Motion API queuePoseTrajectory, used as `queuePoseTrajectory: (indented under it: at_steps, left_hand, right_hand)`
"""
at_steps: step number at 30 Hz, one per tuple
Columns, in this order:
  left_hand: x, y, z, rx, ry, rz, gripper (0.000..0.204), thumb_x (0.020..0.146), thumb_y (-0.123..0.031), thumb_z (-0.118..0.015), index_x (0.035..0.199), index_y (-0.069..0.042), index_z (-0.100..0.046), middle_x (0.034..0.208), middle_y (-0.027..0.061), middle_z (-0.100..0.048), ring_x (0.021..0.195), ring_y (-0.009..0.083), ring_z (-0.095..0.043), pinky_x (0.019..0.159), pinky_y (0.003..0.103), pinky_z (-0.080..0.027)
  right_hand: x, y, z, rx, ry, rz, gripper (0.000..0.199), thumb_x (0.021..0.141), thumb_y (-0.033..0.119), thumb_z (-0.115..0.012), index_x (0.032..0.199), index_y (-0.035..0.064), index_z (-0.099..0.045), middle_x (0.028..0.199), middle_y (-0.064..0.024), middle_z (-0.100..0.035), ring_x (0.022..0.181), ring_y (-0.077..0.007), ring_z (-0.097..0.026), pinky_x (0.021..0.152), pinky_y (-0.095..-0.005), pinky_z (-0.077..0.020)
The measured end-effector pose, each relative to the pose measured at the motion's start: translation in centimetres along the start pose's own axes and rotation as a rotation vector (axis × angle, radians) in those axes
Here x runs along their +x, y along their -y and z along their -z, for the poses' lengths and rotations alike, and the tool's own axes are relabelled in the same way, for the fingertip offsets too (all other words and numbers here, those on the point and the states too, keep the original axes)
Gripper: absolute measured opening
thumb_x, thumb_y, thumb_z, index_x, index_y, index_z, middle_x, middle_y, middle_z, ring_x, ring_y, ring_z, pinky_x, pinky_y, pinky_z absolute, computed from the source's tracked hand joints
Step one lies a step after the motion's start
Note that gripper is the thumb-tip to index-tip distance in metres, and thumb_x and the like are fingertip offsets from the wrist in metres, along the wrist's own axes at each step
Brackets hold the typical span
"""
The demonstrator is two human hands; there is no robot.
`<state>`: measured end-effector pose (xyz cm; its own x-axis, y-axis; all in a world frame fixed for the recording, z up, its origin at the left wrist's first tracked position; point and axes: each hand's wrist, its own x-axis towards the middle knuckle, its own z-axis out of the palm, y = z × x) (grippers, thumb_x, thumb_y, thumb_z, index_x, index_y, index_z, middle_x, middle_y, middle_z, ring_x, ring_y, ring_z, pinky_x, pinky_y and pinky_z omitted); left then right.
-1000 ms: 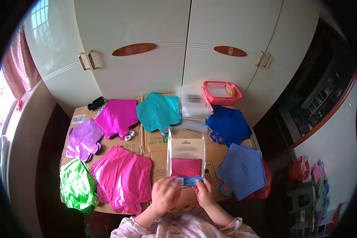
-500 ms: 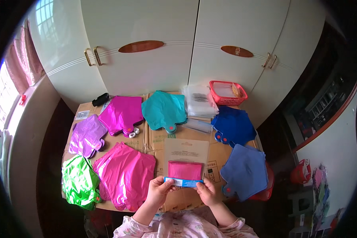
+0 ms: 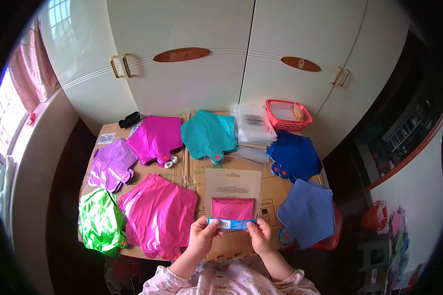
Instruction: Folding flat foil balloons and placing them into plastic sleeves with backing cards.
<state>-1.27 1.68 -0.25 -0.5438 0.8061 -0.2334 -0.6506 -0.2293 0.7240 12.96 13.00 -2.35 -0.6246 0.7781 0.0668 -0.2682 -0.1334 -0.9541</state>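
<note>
Both my hands hold one hang-hole card pack upright over the table. Its beige card has a folded pink foil piece in the middle and a blue strip along the bottom. My left hand pinches the strip's left end, thumb in front. At the strip's right end, my right hand does the same. Left of the pack lies a large stack of flat pink foil balloons; to its right is a stack of periwinkle blue ones.
Around the cardboard-covered table lie bright green, lilac, magenta, teal and dark blue stacks. Clear plastic bags and a red basket sit at the back, before white cabinets.
The scene has shifted slightly rightward in view. The pack is tipped a little more upright, and the fingers of my right hand have moved slightly along the blue strip.
</note>
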Motion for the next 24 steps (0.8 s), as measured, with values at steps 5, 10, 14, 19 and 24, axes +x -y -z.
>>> queuePoseTrajectory:
  at_steps: [5,10,14,19,24]
  left_hand:
    - [-0.1,-0.2,-0.2,-0.006,0.013,0.009,0.009,0.090,-0.010,-0.061,0.084,-0.004,-0.060,0.077,0.0066,-0.066,0.063,0.0125,-0.062,0.057,0.023,-0.049]
    - [-0.1,0.0,0.1,-0.018,0.048,0.037,0.009,0.091,-0.009,-0.060,0.085,-0.003,-0.061,0.077,0.0064,-0.066,0.065,0.0128,-0.063,0.057,0.024,-0.049]
    - [0.0,-0.4,0.2,0.003,0.092,0.062,0.008,0.091,-0.009,-0.060,0.088,-0.002,-0.062,0.079,0.0064,-0.066,0.067,0.0132,-0.064,0.059,0.024,-0.051]
    - [-0.1,0.1,0.1,0.068,0.064,-0.049,0.007,0.091,-0.008,-0.060,0.090,-0.001,-0.062,0.081,0.0068,-0.067,0.068,0.0135,-0.065,0.061,0.025,-0.051]
    - [-0.4,0.7,-0.2,0.053,0.063,-0.129,0.006,0.089,-0.006,-0.062,0.090,-0.001,-0.061,0.081,0.0068,-0.067,0.067,0.0132,-0.065,0.061,0.025,-0.051]
  right_hand:
    - [-0.2,1.0,-0.3,-0.088,-0.014,0.052,0.020,0.094,0.017,-0.057,0.076,0.0074,-0.053,0.067,0.0089,-0.041,0.062,-0.0015,-0.034,0.054,-0.0206,-0.0285]
    - [-0.2,1.3,-0.7,-0.150,-0.056,0.125,0.022,0.093,0.017,-0.057,0.074,0.0080,-0.050,0.067,0.0091,-0.039,0.062,-0.0018,-0.032,0.053,-0.0206,-0.0271]
    - [-0.2,1.8,-0.9,-0.185,-0.077,0.154,0.023,0.093,0.017,-0.057,0.073,0.0083,-0.050,0.066,0.0090,-0.038,0.062,-0.0018,-0.032,0.053,-0.0206,-0.0272]
    - [-0.3,2.2,-1.0,-0.127,0.017,0.103,0.007,0.090,0.011,-0.061,0.090,0.0063,-0.057,0.076,0.0071,-0.050,0.065,-0.0006,-0.038,0.058,-0.0183,-0.0331]
    - [0.1,2.2,-1.5,-0.075,0.035,0.117,0.025,0.087,0.005,-0.063,0.111,0.0039,-0.055,0.094,0.0015,-0.060,0.078,-0.0033,-0.051,0.071,-0.0195,-0.0426]
